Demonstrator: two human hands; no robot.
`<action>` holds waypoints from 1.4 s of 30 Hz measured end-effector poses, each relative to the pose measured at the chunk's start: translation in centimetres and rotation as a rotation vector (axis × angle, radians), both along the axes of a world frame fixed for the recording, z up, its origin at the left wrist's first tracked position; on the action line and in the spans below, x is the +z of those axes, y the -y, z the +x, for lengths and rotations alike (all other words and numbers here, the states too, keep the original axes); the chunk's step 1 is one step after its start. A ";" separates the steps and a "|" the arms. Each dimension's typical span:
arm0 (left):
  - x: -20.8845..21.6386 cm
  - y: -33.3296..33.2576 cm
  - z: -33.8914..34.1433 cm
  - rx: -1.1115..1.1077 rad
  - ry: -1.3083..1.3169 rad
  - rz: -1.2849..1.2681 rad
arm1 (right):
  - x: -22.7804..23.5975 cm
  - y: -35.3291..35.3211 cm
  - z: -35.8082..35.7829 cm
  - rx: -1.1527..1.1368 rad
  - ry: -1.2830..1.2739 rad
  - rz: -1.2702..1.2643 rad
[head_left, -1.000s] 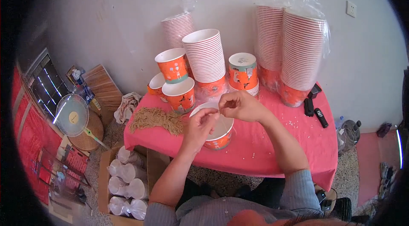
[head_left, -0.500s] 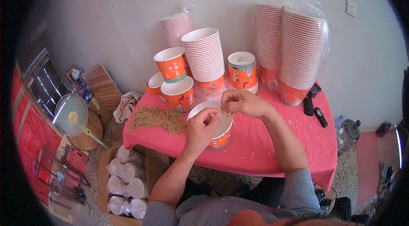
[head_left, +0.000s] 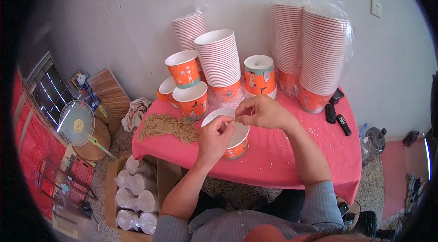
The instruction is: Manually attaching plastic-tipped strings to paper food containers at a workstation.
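A: Over the near edge of the tabletop [head_left: 319, 151], the person works above an orange cup [head_left: 235, 144] with a white inside, standing upright on the pink cloth. Both hands meet over its mouth. The left hand [head_left: 214, 139] has its grip pinched narrow on a thin pale string [head_left: 234, 119], and the right hand [head_left: 262, 112] pinches the other end just beside it.

B: So how should the step be done well?

A: Judging from this, the string looks to be worked at the cup's rim. It would pay to keep it taut between the two pinches, low over the mouth, and to keep the cup from tipping, since neither hand steadies its wall.

B: What else is about?

A: Left of the cup lies a bundle [head_left: 166, 126] of tan strings, near the left hand. Behind stand three single cups [head_left: 191, 100], one of them half hidden, and a lidded cup [head_left: 258, 75]. Behind those rise tall stacks [head_left: 221, 62], two of them in clear plastic wrap [head_left: 324, 46] by the wall. Two dark remotes [head_left: 336, 115] lie at the right.

B: Anything in the way?

A: The nearest single cup stands close to the left hand; a wide elbow move could knock it. Small white specks are scattered on the cloth near the right forearm. On the floor, a box [head_left: 137, 192] of clear bagged cups and a fan [head_left: 76, 122] sit well apart from the work
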State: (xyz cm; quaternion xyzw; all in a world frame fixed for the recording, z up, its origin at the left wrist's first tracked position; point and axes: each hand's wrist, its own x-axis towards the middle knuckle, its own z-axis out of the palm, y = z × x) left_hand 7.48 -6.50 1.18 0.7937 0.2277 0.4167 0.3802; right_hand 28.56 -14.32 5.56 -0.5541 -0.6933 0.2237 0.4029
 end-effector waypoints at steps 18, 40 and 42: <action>-0.4 -0.5 0.0 -0.043 0.021 -0.061 | -0.3 0.1 -0.1 -0.044 0.167 0.157; -0.6 -1.0 0.1 -0.038 0.057 -0.153 | -0.2 0.2 0.0 -0.014 0.177 0.106; -0.6 -1.0 -0.2 -0.056 0.053 -0.226 | -0.1 0.2 -0.3 -0.016 0.170 0.123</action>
